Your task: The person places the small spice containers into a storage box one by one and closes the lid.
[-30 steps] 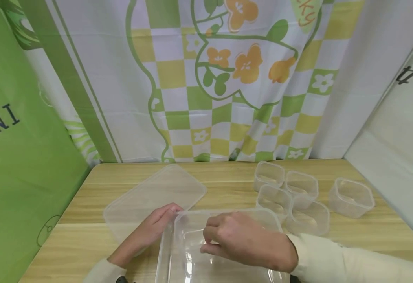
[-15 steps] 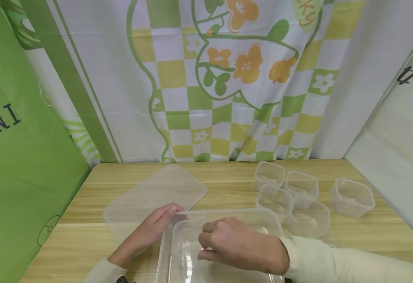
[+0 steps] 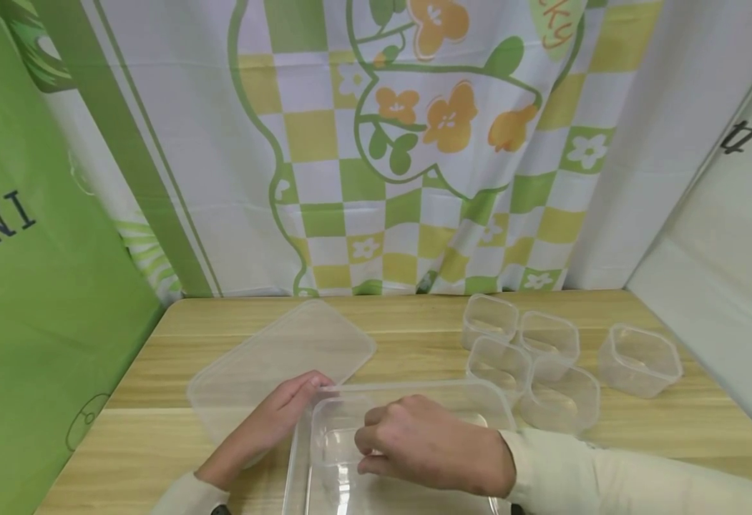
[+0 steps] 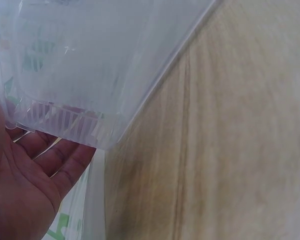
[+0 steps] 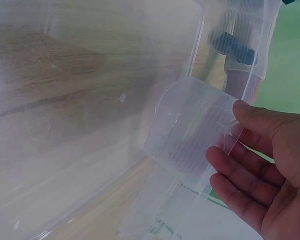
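A large clear plastic container (image 3: 301, 465) stands at the table's front, its lower part cut off in the head view. My left hand (image 3: 285, 409) grips its far left corner; in the left wrist view the fingers (image 4: 70, 170) lie against the ribbed container wall (image 4: 135, 95). Inside it, my right hand (image 3: 433, 447) holds a small clear plastic box (image 5: 190, 127), pinching its rim between thumb and fingers. That small box sits at the large container's left end, partly hidden by the right hand in the head view.
A flat translucent lid (image 3: 285, 343) lies on the wooden table (image 3: 176, 322) at the left. Several small clear boxes (image 3: 559, 400) stand at the right, one box (image 3: 640, 361) apart from the others. A patterned curtain (image 3: 440, 179) hangs behind the table.
My right hand has moved slightly left and down inside the large container, carrying the small box toward its left wall. My left hand stays at the corner.
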`<state>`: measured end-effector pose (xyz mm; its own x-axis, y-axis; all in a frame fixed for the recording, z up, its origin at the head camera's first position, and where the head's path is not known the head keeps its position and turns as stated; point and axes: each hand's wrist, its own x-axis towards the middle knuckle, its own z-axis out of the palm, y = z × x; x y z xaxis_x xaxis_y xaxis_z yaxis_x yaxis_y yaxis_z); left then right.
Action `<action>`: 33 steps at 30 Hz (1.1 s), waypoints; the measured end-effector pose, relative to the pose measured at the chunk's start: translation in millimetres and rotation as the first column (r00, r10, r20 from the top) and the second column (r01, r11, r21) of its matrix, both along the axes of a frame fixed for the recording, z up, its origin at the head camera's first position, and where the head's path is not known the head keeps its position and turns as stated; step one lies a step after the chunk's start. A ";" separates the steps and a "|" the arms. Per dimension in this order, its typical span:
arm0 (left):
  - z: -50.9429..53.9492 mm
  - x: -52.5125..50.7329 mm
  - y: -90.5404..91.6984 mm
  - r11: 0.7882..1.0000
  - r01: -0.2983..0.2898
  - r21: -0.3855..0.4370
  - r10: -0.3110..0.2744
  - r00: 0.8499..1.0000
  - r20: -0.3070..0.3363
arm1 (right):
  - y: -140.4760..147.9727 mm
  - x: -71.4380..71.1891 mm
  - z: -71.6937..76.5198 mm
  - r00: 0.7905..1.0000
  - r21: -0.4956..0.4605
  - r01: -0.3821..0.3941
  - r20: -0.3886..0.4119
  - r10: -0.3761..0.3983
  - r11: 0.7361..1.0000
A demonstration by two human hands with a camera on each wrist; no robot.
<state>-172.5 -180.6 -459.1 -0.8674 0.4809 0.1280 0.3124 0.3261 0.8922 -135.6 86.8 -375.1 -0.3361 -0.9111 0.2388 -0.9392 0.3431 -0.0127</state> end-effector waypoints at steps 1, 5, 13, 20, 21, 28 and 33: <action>0.1 0.0 0.0 1.000 0.004 0.006 -0.004 1.000 0.004 | -0.4 -0.2 -0.3 1.000 0.005 0.003 0.003 -0.003 1.000; 1.0 0.8 0.0 0.999 0.019 0.032 -0.020 1.000 0.021 | -2.4 -0.8 -1.9 1.000 0.018 0.013 -0.003 -0.013 1.000; 1.4 1.2 0.6 0.998 0.020 0.053 -0.022 0.999 0.041 | -4.6 0.4 -6.7 0.999 0.014 0.013 -0.047 -0.012 1.000; 3.4 2.3 1.4 0.999 0.009 0.049 -0.011 0.999 0.045 | -4.9 -0.9 -8.0 0.998 -0.013 -0.006 -0.059 0.005 1.000; 3.4 2.3 1.3 0.999 0.009 0.051 -0.012 0.999 0.047 | -5.0 -1.0 -7.8 0.998 -0.012 -0.007 -0.059 0.006 1.000; 2.8 1.4 0.3 0.997 0.024 0.076 -0.029 0.997 0.071 | -5.6 -1.3 -7.1 0.999 -0.008 -0.008 -0.043 0.008 1.000; 2.4 1.1 0.6 0.996 0.025 0.083 -0.032 0.996 0.085 | -6.0 -1.6 -7.1 1.000 -0.006 -0.007 -0.022 0.007 1.000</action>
